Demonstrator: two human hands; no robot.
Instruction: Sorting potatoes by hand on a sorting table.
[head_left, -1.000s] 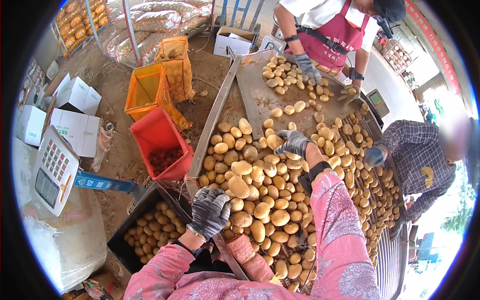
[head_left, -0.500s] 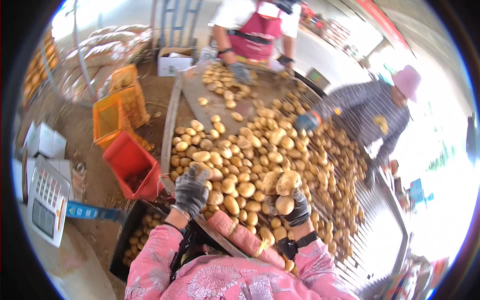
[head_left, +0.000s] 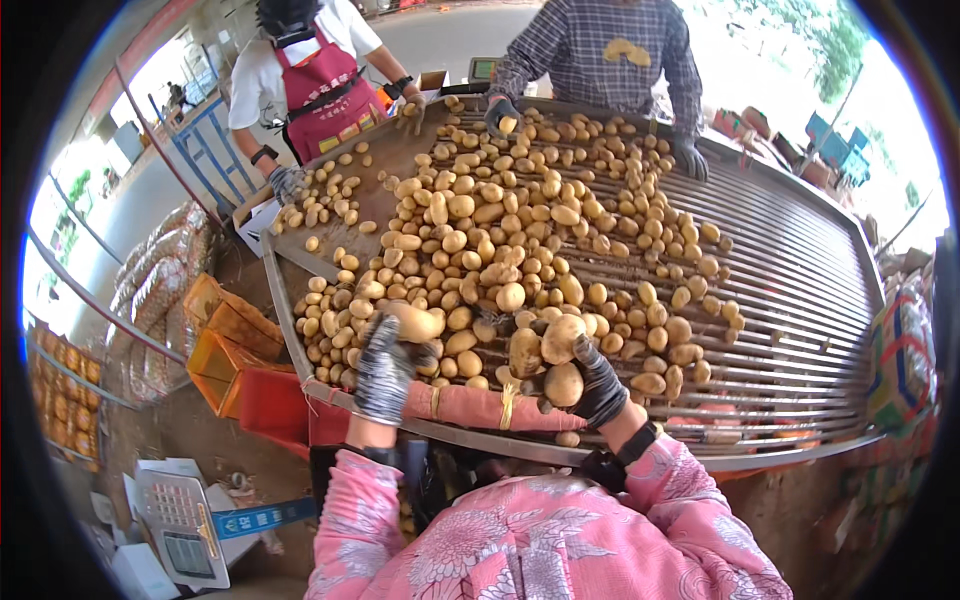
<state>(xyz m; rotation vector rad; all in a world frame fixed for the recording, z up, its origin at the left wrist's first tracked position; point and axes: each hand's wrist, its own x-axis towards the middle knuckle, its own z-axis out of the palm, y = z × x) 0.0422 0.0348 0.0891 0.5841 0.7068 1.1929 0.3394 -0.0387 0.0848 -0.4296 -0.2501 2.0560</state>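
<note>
My left hand, in a dark striped glove, is closed on a large pale potato at the near left of the heap. Further right, my right hand grips several potatoes bunched together, its gloved fingers around their right side. Both hands are just above the near edge of the sorting table. Beyond and between them spreads a heap of loose potatoes, yellow-brown and of mixed sizes. Below the hands, a pink padded roll tied with yellow cord lies along the table's edge.
The metal table has a slatted right side. Across it, a co-worker in a red apron and another in a checked shirt handle potatoes with gloved hands. Orange crates, a red bin and a scale stand at left.
My view has turned to the right. My left hand, earlier resting at the heap without a visible potato, now grips one. The right hand still holds its bunch of potatoes.
</note>
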